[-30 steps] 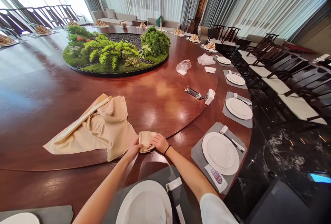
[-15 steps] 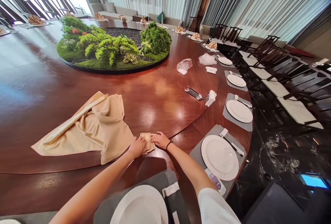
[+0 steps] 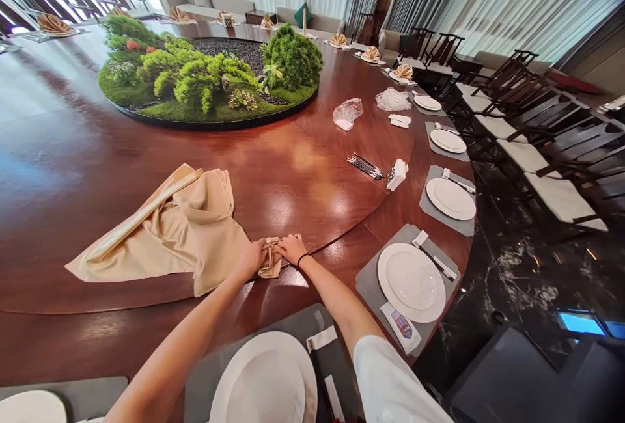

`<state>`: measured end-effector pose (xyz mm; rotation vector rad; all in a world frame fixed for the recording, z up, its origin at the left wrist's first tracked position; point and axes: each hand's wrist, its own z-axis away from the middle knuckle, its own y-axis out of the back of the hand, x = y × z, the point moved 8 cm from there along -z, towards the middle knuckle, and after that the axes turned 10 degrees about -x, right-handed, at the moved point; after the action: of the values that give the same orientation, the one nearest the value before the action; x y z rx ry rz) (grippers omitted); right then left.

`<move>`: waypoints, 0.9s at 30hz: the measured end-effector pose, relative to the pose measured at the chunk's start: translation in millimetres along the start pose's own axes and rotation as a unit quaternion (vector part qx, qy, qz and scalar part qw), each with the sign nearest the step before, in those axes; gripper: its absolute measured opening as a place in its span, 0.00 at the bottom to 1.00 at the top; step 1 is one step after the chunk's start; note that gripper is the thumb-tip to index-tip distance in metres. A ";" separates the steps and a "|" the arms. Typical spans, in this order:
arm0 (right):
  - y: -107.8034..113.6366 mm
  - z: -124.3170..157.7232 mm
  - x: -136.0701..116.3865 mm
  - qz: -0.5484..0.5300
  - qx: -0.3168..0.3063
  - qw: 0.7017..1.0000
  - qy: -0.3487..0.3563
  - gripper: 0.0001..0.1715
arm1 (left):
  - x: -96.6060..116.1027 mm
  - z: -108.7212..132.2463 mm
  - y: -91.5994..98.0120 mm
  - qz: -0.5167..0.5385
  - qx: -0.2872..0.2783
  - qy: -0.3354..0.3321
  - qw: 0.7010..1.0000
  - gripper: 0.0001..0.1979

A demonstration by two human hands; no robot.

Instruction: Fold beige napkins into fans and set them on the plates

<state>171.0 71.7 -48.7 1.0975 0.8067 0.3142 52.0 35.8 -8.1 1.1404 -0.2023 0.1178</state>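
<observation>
A small folded beige cloth napkin (image 3: 270,268) is held between my two hands just above the dark red wooden table (image 3: 312,182). My left hand (image 3: 252,256) grips its left side, with the fingers bent around it. On the right side my right hand (image 3: 291,248) pinches the folds; a black band circles that wrist. The napkin's layers stand up in pleats between the fingers. To the left, a larger heap of beige cloth napkins (image 3: 209,228) lies loosely spread, its right edge close to my left hand.
White plates (image 3: 258,381) on grey placemats (image 3: 368,273) line the table edge. A bundle of black chopsticks (image 3: 365,166), a napkin holder (image 3: 396,176) and crumpled clear plastic (image 3: 347,114) lie to the right. A mossy miniature garden (image 3: 209,78) fills the centre. Chairs (image 3: 561,195) stand at right.
Both hands have drawn closer together, squeezing the small napkin from a flatter strip into upright pleats. The right hand's fingers have closed onto it. The view has shifted slightly.
</observation>
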 end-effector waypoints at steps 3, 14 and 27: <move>-1.0 -6.2 -2.1 0.000 -0.006 1.000 -0.011 0.19 | -2.7 5.3 20.4 -0.009 0.045 0.013 0.999 0.11; -14.0 1.2 7.3 -0.075 0.079 0.975 -0.194 0.17 | 61.1 43.1 -13.0 -0.056 0.064 -0.065 0.994 0.15; -3.9 208.1 24.2 -0.290 0.363 0.873 -0.150 0.18 | -19.6 14.4 -55.7 0.143 0.006 0.120 0.982 0.32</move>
<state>335.6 -54.2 -17.9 1.4770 0.9529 -0.7147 42.3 -0.1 -56.1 1.0945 -0.1497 0.5090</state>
